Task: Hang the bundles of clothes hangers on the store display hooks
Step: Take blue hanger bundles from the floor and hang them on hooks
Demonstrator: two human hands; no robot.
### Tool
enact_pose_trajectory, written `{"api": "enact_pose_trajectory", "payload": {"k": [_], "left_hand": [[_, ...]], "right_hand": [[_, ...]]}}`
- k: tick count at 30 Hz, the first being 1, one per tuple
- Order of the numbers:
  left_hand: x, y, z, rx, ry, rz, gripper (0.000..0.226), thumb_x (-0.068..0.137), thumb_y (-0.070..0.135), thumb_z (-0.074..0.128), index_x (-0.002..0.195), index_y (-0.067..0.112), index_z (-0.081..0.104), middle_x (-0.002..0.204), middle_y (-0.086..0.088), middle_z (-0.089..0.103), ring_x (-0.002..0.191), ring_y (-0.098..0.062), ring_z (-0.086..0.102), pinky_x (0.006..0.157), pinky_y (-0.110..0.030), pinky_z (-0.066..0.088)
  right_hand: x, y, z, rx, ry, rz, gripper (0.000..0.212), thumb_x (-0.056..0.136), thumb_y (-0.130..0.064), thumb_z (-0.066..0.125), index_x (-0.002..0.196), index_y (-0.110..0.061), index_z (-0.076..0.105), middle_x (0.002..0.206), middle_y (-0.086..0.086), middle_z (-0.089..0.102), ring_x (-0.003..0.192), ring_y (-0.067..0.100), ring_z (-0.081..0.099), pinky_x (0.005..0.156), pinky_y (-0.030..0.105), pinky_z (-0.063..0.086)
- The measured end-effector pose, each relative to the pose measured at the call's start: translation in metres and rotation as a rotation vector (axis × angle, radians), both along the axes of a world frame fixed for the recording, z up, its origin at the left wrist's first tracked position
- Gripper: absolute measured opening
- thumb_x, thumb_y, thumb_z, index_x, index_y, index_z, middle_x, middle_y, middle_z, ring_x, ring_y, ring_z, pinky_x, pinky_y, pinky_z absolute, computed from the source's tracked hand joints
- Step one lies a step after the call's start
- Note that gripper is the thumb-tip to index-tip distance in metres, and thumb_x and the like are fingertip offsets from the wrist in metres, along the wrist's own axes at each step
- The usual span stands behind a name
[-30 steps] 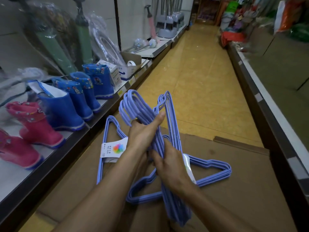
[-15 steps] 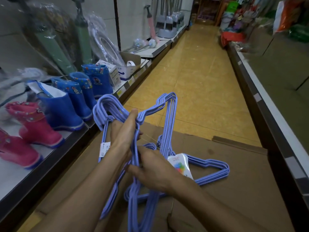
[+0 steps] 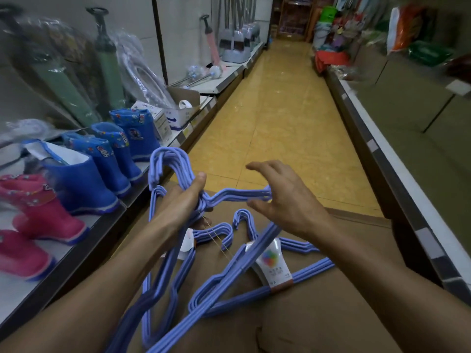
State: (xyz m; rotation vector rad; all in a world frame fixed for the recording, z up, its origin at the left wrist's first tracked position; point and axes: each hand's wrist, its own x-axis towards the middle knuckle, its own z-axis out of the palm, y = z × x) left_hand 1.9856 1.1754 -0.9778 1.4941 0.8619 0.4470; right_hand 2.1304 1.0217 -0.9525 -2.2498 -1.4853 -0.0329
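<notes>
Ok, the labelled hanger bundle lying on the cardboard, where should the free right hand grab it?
Probably at the hook necks, coming from above with the right hand. The labelled bundle lies flat on the cardboard, but its hooks curve upward and stand clear, just below that open hand. The left hand already grips another bundle the same way.

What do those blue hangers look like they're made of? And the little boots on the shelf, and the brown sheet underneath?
The blue hangers look like thin wire under a smooth, matte plastic coating: slim rods with tight bends. The blue boots and pink boots seem to be moulded rubber or soft plastic, slightly glossy and seamless. The brown sheet looks like cardboard: dull, flat, with a crease line.
</notes>
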Motion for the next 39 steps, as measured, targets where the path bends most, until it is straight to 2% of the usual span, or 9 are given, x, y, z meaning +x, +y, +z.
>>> {"api": "enact_pose_trajectory", "payload": {"k": [5,9,15,21,25,28,32,36,39], "left_hand": [[0.024,-0.012,0.012,-0.119,0.046,-0.147,0.054,0.096,0.050,0.051,0.098,-0.003,0.062,0.091,-0.029,0.071,0.055,-0.027,0.070,0.060,-0.041,0.059],[0.045,-0.030,0.013,-0.179,0.084,-0.250,0.059,0.096,0.048,0.053,0.102,-0.010,0.064,0.091,-0.032,0.070,0.055,-0.032,0.066,0.067,-0.047,0.060],[0.067,-0.040,0.000,-0.174,0.158,-0.326,0.057,0.093,0.056,0.052,0.074,0.004,0.067,0.081,-0.026,0.072,0.071,-0.040,0.069,0.082,-0.055,0.057],[0.082,-0.035,-0.032,-0.024,0.226,-0.374,0.076,0.082,0.076,0.048,0.098,0.004,0.066,0.090,-0.019,0.074,0.085,-0.033,0.073,0.084,-0.054,0.058],[0.077,-0.030,-0.058,0.095,0.311,-0.457,0.084,0.070,0.092,0.040,0.100,0.018,0.066,0.098,-0.015,0.072,0.091,-0.031,0.072,0.083,-0.044,0.057],[0.061,-0.025,-0.085,0.270,0.411,-0.561,0.064,0.078,0.080,0.050,0.084,0.018,0.065,0.076,-0.006,0.067,0.069,-0.025,0.066,0.067,-0.033,0.049],[0.048,-0.023,-0.134,0.392,0.612,-0.570,0.035,0.070,0.048,0.078,0.097,0.026,0.070,0.090,0.008,0.072,0.084,-0.012,0.067,0.083,-0.038,0.054],[0.054,-0.028,-0.161,0.580,0.605,-0.502,0.020,0.077,0.023,0.073,0.096,0.015,0.071,0.091,0.000,0.073,0.084,-0.016,0.065,0.078,-0.034,0.049],[0.055,-0.025,-0.176,0.656,0.591,-0.504,0.025,0.072,0.031,0.061,0.088,0.014,0.071,0.085,-0.003,0.072,0.082,-0.020,0.064,0.074,-0.037,0.048]], "right_hand": [[0.016,-0.011,0.008,-0.347,-0.211,0.051,0.087,0.079,-0.053,0.070,0.151,-0.032,0.026,0.150,-0.002,0.039,0.137,0.021,0.035,0.109,0.040,0.030],[0.030,-0.020,-0.005,-0.476,-0.228,0.029,0.068,0.085,-0.055,0.063,0.143,-0.033,0.034,0.132,0.001,0.059,0.121,0.027,0.053,0.091,0.041,0.041],[0.056,-0.027,-0.034,-0.373,-0.081,0.011,0.021,0.091,-0.048,0.060,0.087,-0.034,0.044,0.093,0.000,0.065,0.093,0.029,0.060,0.065,0.035,0.032],[0.085,-0.027,-0.063,-0.333,0.182,0.107,0.012,0.088,-0.040,0.066,0.085,-0.038,0.055,0.074,-0.011,0.068,0.057,0.001,0.054,0.064,0.035,0.051],[0.114,-0.026,-0.083,-0.369,0.270,0.133,0.010,0.089,-0.034,0.067,0.083,-0.036,0.060,0.071,-0.010,0.070,0.047,0.001,0.057,0.057,0.029,0.049],[0.139,-0.032,-0.106,-0.384,0.359,0.113,0.004,0.089,-0.029,0.068,0.092,-0.028,0.066,0.071,-0.005,0.071,0.047,0.008,0.060,0.054,0.032,0.052],[0.155,-0.036,-0.138,-0.410,0.489,0.080,0.010,0.091,-0.020,0.068,0.084,-0.025,0.064,0.069,0.001,0.069,0.049,0.019,0.061,0.049,0.032,0.051],[0.157,-0.027,-0.166,-0.460,0.523,0.041,0.007,0.091,-0.016,0.067,0.088,-0.021,0.063,0.063,-0.003,0.063,0.047,0.010,0.057,0.045,0.024,0.047],[0.156,-0.015,-0.178,-0.473,0.432,0.026,0.009,0.086,-0.016,0.070,0.094,-0.019,0.065,0.068,-0.006,0.060,0.058,0.009,0.057,0.054,0.023,0.043]]}}
